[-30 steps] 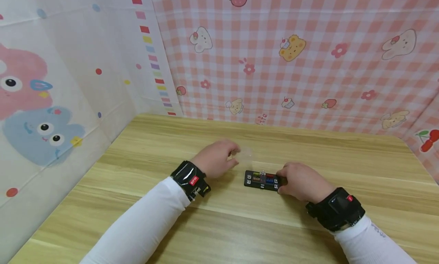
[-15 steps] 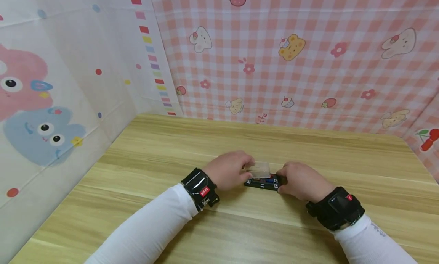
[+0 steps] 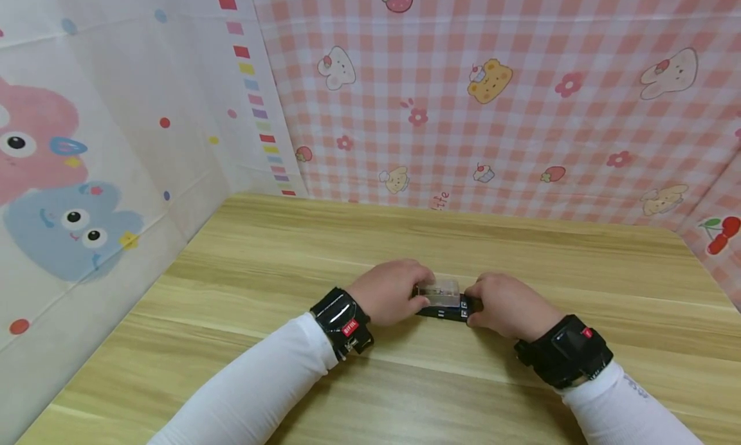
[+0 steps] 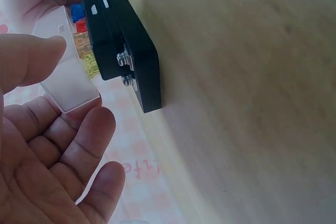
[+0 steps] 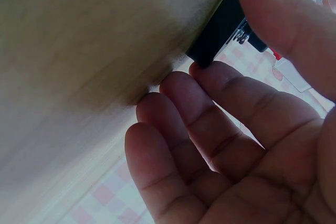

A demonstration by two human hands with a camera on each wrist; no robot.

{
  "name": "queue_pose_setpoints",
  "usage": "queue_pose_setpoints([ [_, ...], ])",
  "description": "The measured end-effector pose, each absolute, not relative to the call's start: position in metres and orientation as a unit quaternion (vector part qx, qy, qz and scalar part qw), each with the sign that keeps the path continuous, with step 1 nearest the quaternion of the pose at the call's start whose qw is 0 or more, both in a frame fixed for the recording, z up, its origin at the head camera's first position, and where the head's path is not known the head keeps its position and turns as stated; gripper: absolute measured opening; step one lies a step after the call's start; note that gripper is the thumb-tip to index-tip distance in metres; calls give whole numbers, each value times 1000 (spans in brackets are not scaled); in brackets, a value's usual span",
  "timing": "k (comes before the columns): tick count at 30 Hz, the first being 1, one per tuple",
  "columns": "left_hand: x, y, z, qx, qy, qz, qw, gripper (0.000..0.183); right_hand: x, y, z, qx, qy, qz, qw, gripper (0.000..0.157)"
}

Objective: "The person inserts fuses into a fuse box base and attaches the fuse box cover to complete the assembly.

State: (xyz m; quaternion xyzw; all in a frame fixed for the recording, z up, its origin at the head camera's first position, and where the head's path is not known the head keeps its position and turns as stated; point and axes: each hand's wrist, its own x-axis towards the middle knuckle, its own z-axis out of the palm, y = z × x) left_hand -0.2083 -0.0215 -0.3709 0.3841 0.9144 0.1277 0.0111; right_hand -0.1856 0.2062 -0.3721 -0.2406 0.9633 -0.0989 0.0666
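A black fuse block (image 3: 447, 315) with metal terminal screws (image 4: 124, 59) lies on the wooden table in front of both hands. Colored blade fuses (image 4: 84, 43), blue, red, tan and yellow, stand up from it. My left hand (image 3: 392, 293) pinches a clear plastic cover (image 3: 442, 293) between thumb and fingers, right above the fuses. In the left wrist view the fuses show in a gap between the cover's edge and the block. My right hand (image 3: 505, 303) grips the block's right end, thumb on the near side and fingers on the far side.
The wood-grain table (image 3: 324, 226) reaches back to a pink checked cloth wall (image 3: 521, 130). A white printed cloth (image 3: 127, 98) hangs along the left side. Both wrists wear black straps, such as the left strap (image 3: 341, 321).
My left hand has moved right and toward the fuse block, bringing the clear cover from beside it to over the fuses and lower. My right hand has stayed on the block's right end.
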Motion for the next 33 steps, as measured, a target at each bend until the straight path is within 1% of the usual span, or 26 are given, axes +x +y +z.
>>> queue_pose_setpoints([
  [12, -209, -18, -373, 394, 912, 116, 7, 33, -185, 206, -372, -242, 963, -100, 65, 29],
  [20, -209, -17, -376, 396, 912, 110, 16, 30, -185, 206, -373, -237, 964, -103, 64, 31],
  [25, -210, -16, -378, 397, 911, 107, 11, 30, -185, 206, -372, -236, 964, -101, 64, 32],
  [33, -210, -14, -378, 402, 910, 101, 11, 29, -185, 206, -373, -239, 964, -100, 62, 28],
])
